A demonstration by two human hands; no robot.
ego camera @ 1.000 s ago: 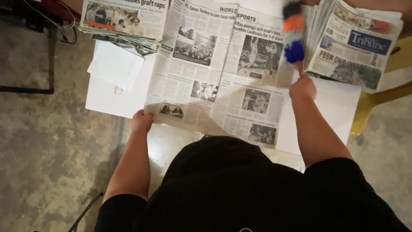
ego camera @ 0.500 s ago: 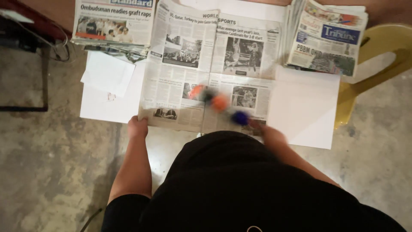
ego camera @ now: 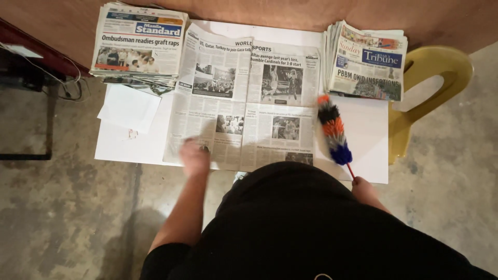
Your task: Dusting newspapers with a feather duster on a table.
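The right hand (ego camera: 364, 187) grips the thin red handle of a feather duster (ego camera: 334, 130), whose striped head has swung from the middle of the open newspaper (ego camera: 244, 98) to its right edge — one sweep finished. The left hand (ego camera: 195, 155), blurred, presses flat on the newspaper's lower left, having slid inward — pinning it on the floor (ego camera: 62, 207).

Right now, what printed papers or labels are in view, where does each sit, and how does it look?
Open newspaper: centre, spread flat, grey print, small photos; left hand rests on its lower edge.
Left newspaper stack: upper left, blue banner.
Right newspaper stack: upper right, colourful front page.
No screens or packages.
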